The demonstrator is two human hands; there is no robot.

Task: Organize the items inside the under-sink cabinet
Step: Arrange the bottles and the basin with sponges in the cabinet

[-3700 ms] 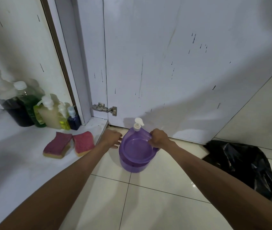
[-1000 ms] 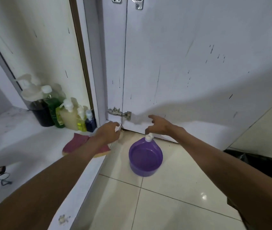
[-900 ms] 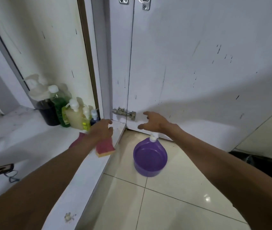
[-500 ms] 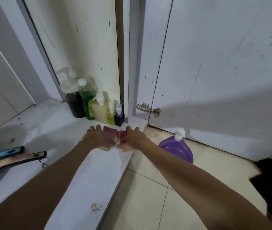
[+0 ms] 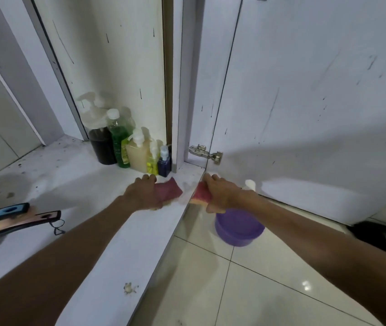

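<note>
Nearest you, both your forearms reach forward, the left over the white cabinet floor (image 5: 97, 234) and the right over the glossy tiles (image 5: 222, 285). A small pale smear (image 5: 129, 288) sits on the cabinet floor close to its front edge. At the far left edge of the view lie two long handles (image 5: 15, 216), one blue and one pinkish, with a thin dark cord looped off their end; what they belong to is cut off. On the tiles just outside the cabinet stands a purple basin (image 5: 239, 230), partly hidden under your right wrist, and a white pump top (image 5: 249, 184) shows just behind that wrist. A black bag (image 5: 380, 234) lies on the tiles at the right. Your left hand (image 5: 143, 194) grips a red sponge (image 5: 168, 189) low over the cabinet floor; whether it touches the surface I cannot tell. Your right hand (image 5: 222, 194) pinches a second red sponge (image 5: 201, 195), yellow underneath, right at the cabinet floor's front edge, a small gap apart from the first. Beyond the hands, five bottles stand in a tight row against the back wall: a dark bottle (image 5: 102, 147), a green one (image 5: 117, 140), a beige pump bottle (image 5: 137, 156), a small yellow one (image 5: 153, 162) and a small blue one (image 5: 164, 160). Right of them a metal hinge (image 5: 206, 154) joins the frame to the open white door (image 5: 305, 90).
</note>
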